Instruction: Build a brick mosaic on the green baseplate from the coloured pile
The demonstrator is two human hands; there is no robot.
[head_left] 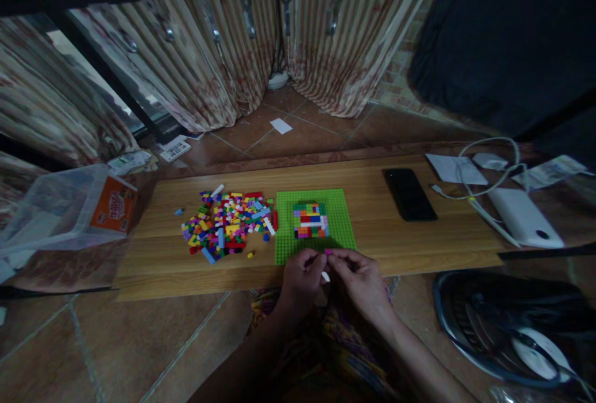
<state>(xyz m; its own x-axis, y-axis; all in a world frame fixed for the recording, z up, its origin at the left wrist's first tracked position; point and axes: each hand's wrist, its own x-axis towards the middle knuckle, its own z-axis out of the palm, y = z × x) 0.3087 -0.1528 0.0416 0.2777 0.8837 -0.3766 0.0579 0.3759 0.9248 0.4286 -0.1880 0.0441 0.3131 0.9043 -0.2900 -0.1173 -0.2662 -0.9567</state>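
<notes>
Two hands meet at lower centre of the frame, over the near edge of the board (372, 260). Far left sits a clear bin (51, 210) with an orange label. Right of it, on the board, lies a heap of loose bricks (226, 226) (many colours). Next comes the green baseplate (338, 223), carrying a small patch of built bricks (310, 220). The left hand (300, 279) and right hand (361, 279) pinch together at a tiny pink brick (328, 253), just at the baseplate's near edge; a white piece (325, 276) shows below the fingers. Further right lie a phone (408, 194), then a cable (484, 189) and a white box (524, 217).
</notes>
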